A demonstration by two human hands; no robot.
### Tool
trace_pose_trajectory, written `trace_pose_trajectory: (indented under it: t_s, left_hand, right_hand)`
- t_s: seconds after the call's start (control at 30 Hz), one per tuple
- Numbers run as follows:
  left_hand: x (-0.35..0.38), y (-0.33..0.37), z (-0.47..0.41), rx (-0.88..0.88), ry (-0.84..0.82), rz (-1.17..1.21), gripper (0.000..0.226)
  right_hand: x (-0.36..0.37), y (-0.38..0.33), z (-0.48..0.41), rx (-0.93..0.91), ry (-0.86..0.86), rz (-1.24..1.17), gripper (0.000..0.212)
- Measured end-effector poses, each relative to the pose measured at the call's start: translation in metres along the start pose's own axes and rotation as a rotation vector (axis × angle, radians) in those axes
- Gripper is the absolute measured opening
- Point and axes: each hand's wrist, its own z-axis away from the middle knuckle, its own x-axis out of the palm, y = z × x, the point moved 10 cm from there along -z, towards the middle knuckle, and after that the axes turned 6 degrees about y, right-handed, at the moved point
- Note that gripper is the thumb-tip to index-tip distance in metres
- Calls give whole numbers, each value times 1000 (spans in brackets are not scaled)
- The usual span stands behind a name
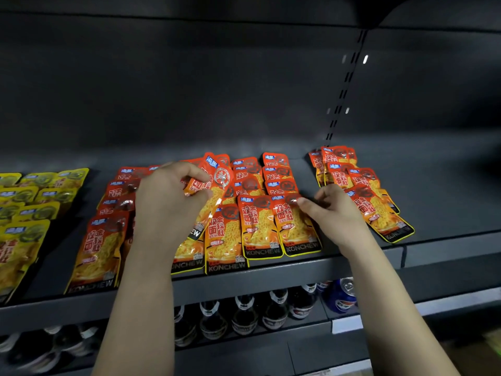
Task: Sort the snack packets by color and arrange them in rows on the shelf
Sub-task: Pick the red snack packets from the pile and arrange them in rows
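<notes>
While on shelf (447, 191), orange packets (257, 226), yellow packets (24, 240).

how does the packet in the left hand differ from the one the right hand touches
The held packet is lifted and tilted in the left hand; the front-row packet lies flat on the shelf, the right hand touching its top. The held packet covers other packets; the front-row packet sits in line beside its neighbour. Both are orange, same print.
</notes>
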Motion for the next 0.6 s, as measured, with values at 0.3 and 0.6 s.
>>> trace_pose_trajectory:
  t_s: [0.3, 0.6]
  left_hand:
    - [44, 26, 7, -73, -184, 340, 16]
    - [108, 55, 18, -210, -298, 609, 22]
  right_hand:
    - [1, -35, 8, -122, -178, -267, 5]
    - [-4, -58, 1, -200, -297, -564, 9]
